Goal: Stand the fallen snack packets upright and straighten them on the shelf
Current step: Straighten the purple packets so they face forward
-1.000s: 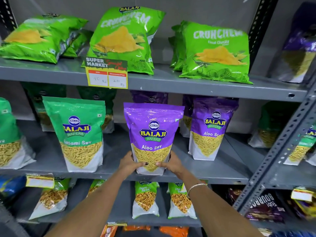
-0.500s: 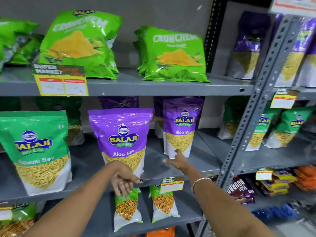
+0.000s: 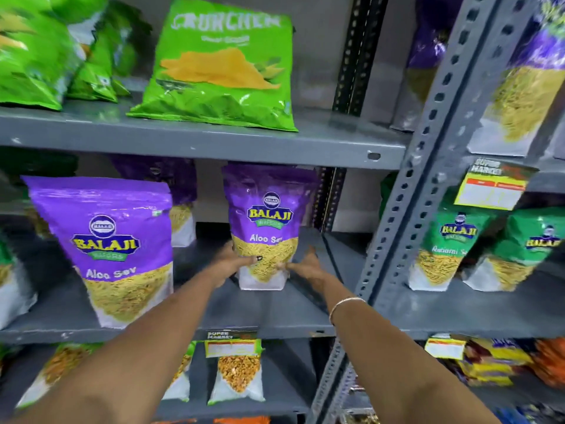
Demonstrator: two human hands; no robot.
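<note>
A purple Aloo Sev packet (image 3: 269, 215) stands upright toward the back right of the middle shelf (image 3: 269, 310). My left hand (image 3: 230, 263) grips its lower left side, thumb across the front. My right hand (image 3: 305, 266) presses its lower right corner with fingers spread. A second purple Aloo Sev packet (image 3: 113, 246) stands upright at the shelf's front left, free of both hands. More purple packets (image 3: 180, 191) stand behind it in shadow.
Green Crunchem chip bags (image 3: 223, 68) lean on the upper shelf (image 3: 195, 139). A perforated grey upright (image 3: 419, 185) divides this bay from the right bay with green Ratlami Sev packets (image 3: 446, 249). Small nut packets (image 3: 238, 374) and a price tag (image 3: 232, 345) sit below.
The view swung right. My hands left the front purple packet and reached back to the right-hand purple packet, now holding it on both sides.
</note>
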